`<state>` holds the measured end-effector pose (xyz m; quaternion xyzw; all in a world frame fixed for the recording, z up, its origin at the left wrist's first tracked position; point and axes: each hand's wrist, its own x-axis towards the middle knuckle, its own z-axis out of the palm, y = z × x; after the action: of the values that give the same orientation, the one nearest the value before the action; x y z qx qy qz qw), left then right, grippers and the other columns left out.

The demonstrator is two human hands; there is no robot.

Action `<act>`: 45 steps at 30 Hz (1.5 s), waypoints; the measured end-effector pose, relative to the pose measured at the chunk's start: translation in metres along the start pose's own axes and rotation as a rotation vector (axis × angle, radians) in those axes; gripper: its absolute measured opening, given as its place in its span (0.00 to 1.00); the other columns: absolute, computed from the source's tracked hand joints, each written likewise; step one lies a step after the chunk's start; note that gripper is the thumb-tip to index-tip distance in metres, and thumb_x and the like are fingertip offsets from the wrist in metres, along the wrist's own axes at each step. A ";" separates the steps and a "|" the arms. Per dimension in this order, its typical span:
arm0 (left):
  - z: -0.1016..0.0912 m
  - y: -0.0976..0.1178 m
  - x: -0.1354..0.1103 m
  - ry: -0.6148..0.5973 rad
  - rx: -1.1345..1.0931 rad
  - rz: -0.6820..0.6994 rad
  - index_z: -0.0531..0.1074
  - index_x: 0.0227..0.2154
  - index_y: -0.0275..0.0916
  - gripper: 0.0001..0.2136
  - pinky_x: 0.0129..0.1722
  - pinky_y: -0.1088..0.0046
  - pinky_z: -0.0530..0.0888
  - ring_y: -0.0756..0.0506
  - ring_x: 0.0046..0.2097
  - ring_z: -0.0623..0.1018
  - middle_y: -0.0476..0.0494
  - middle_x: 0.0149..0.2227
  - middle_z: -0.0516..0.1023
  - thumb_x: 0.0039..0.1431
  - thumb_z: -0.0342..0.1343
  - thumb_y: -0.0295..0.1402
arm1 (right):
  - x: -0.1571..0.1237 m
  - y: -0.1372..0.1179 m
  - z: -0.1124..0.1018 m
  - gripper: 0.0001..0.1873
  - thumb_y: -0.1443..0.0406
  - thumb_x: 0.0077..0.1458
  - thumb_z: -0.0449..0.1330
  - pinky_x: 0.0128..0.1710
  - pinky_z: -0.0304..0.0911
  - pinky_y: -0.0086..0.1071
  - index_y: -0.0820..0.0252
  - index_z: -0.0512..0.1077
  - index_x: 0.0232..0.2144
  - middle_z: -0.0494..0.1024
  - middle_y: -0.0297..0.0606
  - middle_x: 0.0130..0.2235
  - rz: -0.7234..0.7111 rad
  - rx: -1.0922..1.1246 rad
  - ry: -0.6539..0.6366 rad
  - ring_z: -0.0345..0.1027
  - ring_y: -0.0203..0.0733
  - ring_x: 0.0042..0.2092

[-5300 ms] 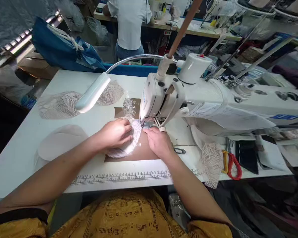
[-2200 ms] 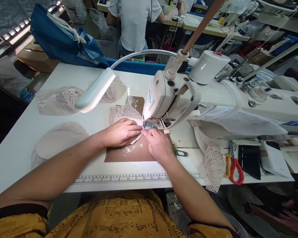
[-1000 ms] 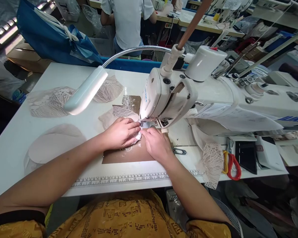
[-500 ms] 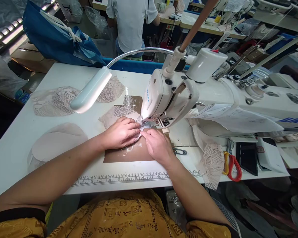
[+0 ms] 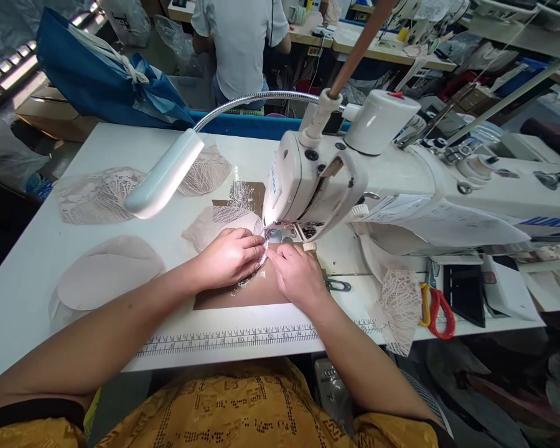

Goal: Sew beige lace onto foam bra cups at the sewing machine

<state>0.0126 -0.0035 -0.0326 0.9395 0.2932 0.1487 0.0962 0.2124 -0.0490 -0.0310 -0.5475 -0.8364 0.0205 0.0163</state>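
Under the needle area of a white sewing machine [image 5: 284, 180] lies a pale lace cup piece [image 5: 205, 229], partly covered by my fingers. My left hand [image 5: 231, 258] rests on the piece left of the needle, fingers together and pressing its edge. Just to the right, my right hand [image 5: 296, 274] pinches the near edge of the same piece between thumb and forefinger. The fingertips of both hands almost meet in front of the presser foot. Beneath them is a brown taped sheet [image 5: 242, 298] on the machine bed. The exact seam is hidden by my fingers.
A lamp [image 5: 165, 174] on a bent metal neck hangs over the left side. More lace pieces [image 5: 100, 193] and pale oval cups [image 5: 107, 274] lie left. Red-handled scissors [image 5: 441, 314] and a lace strip [image 5: 396, 305] are right. A person [image 5: 238, 50] sits beyond the table.
The view has shifted slightly. Both hands stay at the needle on the lace piece, which looks turned a little; the hands' hold looks the same.
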 end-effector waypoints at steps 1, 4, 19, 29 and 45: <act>0.001 -0.001 0.000 0.005 0.008 0.001 0.75 0.49 0.36 0.15 0.50 0.60 0.70 0.40 0.50 0.73 0.39 0.54 0.76 0.67 0.49 0.37 | 0.001 0.000 0.000 0.21 0.70 0.63 0.47 0.36 0.52 0.36 0.55 0.74 0.52 0.76 0.41 0.40 0.009 -0.003 0.002 0.64 0.44 0.38; 0.003 -0.003 0.001 0.020 0.042 0.007 0.75 0.50 0.35 0.16 0.50 0.58 0.70 0.39 0.50 0.72 0.37 0.54 0.75 0.67 0.49 0.38 | 0.003 0.001 0.001 0.22 0.71 0.62 0.48 0.37 0.53 0.36 0.56 0.73 0.54 0.76 0.42 0.40 0.032 -0.001 0.009 0.65 0.45 0.39; -0.003 -0.005 -0.003 -0.004 -0.020 0.176 0.77 0.42 0.41 0.12 0.48 0.61 0.68 0.42 0.48 0.74 0.40 0.48 0.78 0.68 0.48 0.35 | -0.001 0.005 0.003 0.18 0.71 0.61 0.50 0.37 0.54 0.34 0.56 0.77 0.45 0.76 0.39 0.38 -0.091 0.126 0.083 0.64 0.41 0.37; 0.000 -0.006 -0.002 0.042 0.021 0.101 0.76 0.47 0.38 0.13 0.48 0.61 0.69 0.42 0.48 0.75 0.42 0.52 0.78 0.68 0.49 0.35 | -0.001 0.004 0.005 0.19 0.71 0.62 0.49 0.35 0.53 0.35 0.55 0.76 0.48 0.76 0.39 0.38 -0.058 0.058 0.063 0.64 0.42 0.36; 0.006 -0.027 0.003 0.148 0.125 -0.112 0.75 0.49 0.38 0.15 0.52 0.53 0.68 0.35 0.55 0.71 0.37 0.54 0.75 0.65 0.49 0.34 | 0.004 0.005 0.007 0.20 0.68 0.62 0.51 0.36 0.60 0.33 0.56 0.75 0.52 0.77 0.40 0.36 -0.028 0.103 0.125 0.68 0.43 0.36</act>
<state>0.0031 0.0192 -0.0452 0.9122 0.3605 0.1934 0.0239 0.2152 -0.0431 -0.0387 -0.5345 -0.8391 0.0291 0.0969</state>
